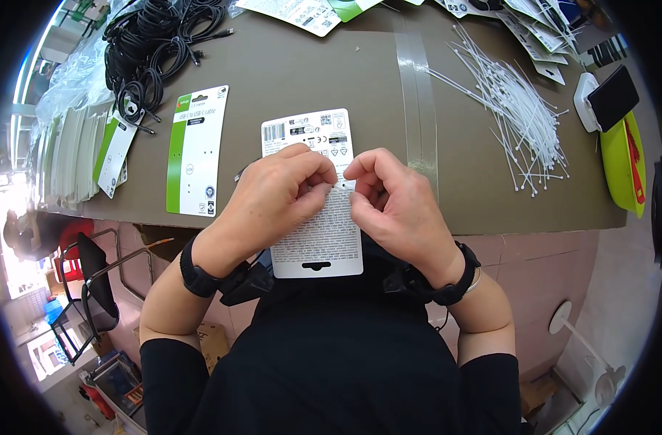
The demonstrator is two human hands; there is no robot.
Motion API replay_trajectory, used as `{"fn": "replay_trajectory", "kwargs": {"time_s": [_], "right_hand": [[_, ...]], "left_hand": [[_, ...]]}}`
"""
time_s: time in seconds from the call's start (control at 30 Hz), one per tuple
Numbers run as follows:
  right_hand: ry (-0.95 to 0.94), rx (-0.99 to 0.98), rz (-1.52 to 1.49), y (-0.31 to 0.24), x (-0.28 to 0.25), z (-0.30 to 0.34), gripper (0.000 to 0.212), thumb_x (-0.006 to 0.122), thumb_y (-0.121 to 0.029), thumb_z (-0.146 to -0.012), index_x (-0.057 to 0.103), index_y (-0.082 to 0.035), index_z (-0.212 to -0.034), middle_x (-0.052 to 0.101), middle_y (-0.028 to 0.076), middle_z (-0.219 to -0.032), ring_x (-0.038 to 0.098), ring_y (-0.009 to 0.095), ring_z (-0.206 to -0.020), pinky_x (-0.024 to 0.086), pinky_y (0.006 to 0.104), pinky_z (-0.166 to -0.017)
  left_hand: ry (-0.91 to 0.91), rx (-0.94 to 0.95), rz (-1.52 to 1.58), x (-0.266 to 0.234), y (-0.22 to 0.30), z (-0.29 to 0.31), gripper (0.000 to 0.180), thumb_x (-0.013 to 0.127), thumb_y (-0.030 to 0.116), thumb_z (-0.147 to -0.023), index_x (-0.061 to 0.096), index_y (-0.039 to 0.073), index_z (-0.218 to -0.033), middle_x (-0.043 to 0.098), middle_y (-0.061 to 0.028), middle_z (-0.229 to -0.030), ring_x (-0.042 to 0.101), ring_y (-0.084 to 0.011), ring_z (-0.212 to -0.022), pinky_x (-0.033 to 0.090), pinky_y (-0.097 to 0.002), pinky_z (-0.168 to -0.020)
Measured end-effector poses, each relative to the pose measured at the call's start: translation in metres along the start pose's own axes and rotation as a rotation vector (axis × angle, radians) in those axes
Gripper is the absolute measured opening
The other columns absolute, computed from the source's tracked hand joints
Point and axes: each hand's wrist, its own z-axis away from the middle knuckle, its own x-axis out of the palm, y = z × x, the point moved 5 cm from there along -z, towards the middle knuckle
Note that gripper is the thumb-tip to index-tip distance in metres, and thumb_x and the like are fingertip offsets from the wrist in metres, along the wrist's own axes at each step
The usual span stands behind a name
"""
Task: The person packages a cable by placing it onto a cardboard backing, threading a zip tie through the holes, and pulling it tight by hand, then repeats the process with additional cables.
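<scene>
A white hang-tab card (316,239) lies printed back up at the table's front edge, its lower end with the hanger slot overhanging toward me. My left hand (284,185) rests over the card's left half, thumb and fingers pinched near the middle. From the right, my right hand (392,203) meets it with curled fingers, its thumb and index fingertips close to the left ones. Between the fingertips a tiny white bit shows, too small to name for certain. A short dark piece (239,175) pokes out beside my left hand; the card's underside is hidden.
A green-and-white card (195,152) lies to the left, beside a stack of cards (73,156). Coiled black cables (153,54) sit at the far left. White cable ties (516,109) are heaped at right, near a lime-green bin (621,174) and a dark-screened device (612,98).
</scene>
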Motion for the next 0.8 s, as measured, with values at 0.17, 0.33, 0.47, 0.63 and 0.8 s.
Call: {"fn": "replay_trajectory", "kwargs": {"time_s": [0.17,0.33,0.47,0.63,0.8], "right_hand": [[-0.004,-0.036,0.039,-0.002,0.004,-0.003,0.02,0.061,0.001,-0.079,0.055,-0.001,-0.098,0.059,0.003,-0.072,0.054,0.006,-0.061,0.045,0.0224,-0.055],[0.067,-0.128,0.087,-0.003,0.007,-0.004,0.015,0.064,0.001,-0.081,0.058,-0.001,-0.094,0.059,0.004,-0.079,0.055,0.007,-0.063,0.045,0.023,-0.056],[0.118,-0.228,0.189,-0.004,0.009,-0.004,0.013,0.067,0.0,-0.081,0.06,-0.001,-0.092,0.059,0.005,-0.084,0.055,0.008,-0.066,0.045,0.023,-0.059],[0.262,-0.387,0.124,-0.005,0.007,-0.003,0.01,0.067,0.0,-0.084,0.061,-0.001,-0.092,0.059,0.004,-0.087,0.055,0.01,-0.07,0.046,0.0222,-0.064],[0.343,-0.34,-0.018,0.007,0.006,0.002,0.006,0.064,0.0,-0.088,0.06,0.0,-0.093,0.061,0.002,-0.09,0.055,0.009,-0.075,0.046,0.0217,-0.068]], "left_hand": [[0.011,0.01,-0.015,0.0,0.001,0.001,0.01,0.065,0.005,-0.079,0.061,0.002,-0.087,0.06,-0.0093,-0.081,0.063,-0.0239,-0.072,0.05,-0.0321,-0.064],[0.02,0.203,-0.257,0.004,-0.001,0.005,0.015,0.065,0.007,-0.081,0.055,0.001,-0.089,0.057,-0.011,-0.083,0.061,-0.0272,-0.075,0.048,-0.0342,-0.064],[0.014,0.204,-0.057,-0.004,-0.004,0.006,0.018,0.065,0.006,-0.082,0.05,0.002,-0.091,0.054,-0.0114,-0.083,0.057,-0.029,-0.074,0.047,-0.0368,-0.064],[-0.026,0.059,0.039,-0.004,-0.008,0.011,0.019,0.064,0.005,-0.082,0.048,0.003,-0.091,0.053,-0.0112,-0.082,0.056,-0.0286,-0.073,0.046,-0.0373,-0.064],[0.078,0.257,-0.231,0.007,-0.002,0.016,0.022,0.059,0.004,-0.083,0.055,0.003,-0.105,0.051,-0.0082,-0.086,0.055,-0.0246,-0.075,0.046,-0.0345,-0.065]]}}
